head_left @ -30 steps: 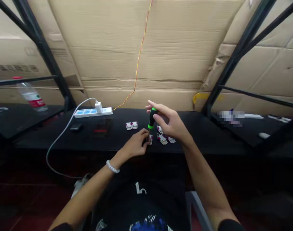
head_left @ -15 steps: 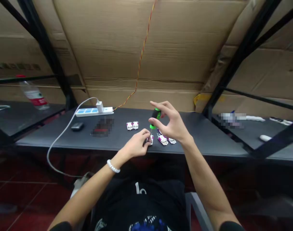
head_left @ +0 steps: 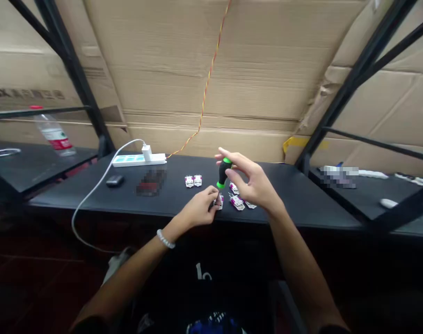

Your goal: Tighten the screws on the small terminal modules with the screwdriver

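A screwdriver (head_left: 223,174) with a black and green handle stands nearly upright, its shaft pointing down at a small white and purple part (head_left: 221,202). Around the handle are the thumb and fingers of my right hand (head_left: 253,182), with the thumb at its right side. My left hand (head_left: 199,207) pinches that part against the table near the screwdriver's tip; the fingers hide some of it and the exact contact point. Just right lie similar white and purple pieces (head_left: 237,202), partly beneath my right hand. Two more such pieces (head_left: 193,181) sit side by side farther back.
On the dark table (head_left: 302,199) a white power strip (head_left: 128,160) holds a plugged-in charger (head_left: 146,152) with a white cable. A small black object (head_left: 114,181) and a blurred item (head_left: 151,182) lie nearby. A bottle (head_left: 57,137) stands left, beyond a black metal frame (head_left: 74,69).
My right thumb has moved from the front of the screwdriver handle to its right side. My left hand stays on the part. The whole view has shifted slightly and become brighter.
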Motion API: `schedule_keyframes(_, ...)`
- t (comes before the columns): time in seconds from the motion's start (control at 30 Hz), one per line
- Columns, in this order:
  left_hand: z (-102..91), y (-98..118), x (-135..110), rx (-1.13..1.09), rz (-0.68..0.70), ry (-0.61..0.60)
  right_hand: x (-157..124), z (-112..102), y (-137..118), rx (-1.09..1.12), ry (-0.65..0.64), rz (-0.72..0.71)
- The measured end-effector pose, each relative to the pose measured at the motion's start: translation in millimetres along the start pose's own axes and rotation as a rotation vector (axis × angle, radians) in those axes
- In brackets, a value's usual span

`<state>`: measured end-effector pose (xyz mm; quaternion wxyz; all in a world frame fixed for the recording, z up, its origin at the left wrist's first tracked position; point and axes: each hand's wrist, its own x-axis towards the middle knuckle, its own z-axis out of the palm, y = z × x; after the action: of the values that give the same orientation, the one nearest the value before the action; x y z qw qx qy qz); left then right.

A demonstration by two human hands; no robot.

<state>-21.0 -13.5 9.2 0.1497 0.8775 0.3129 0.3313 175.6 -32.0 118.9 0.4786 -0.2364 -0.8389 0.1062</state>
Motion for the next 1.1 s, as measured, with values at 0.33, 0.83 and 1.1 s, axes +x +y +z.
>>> schedule_keyframes(0.33,-2.0,2.6,-0.2,-0.002,-0.023,-0.004,-0.4,-1.8,-1.4,-0.053,0.036,0.013)
schedule_keyframes(0.83,-2.1,4.0,0.4,-0.014,-0.021,0.003,0.9,-1.6,5.8,-0.150,0.140,0.026)
schedule_keyframes(1.1,-1.7,3.7,0.3,-0.010,-0.013,0.005,2.7,-3.5,3.0,-0.083,0.100,-0.002)
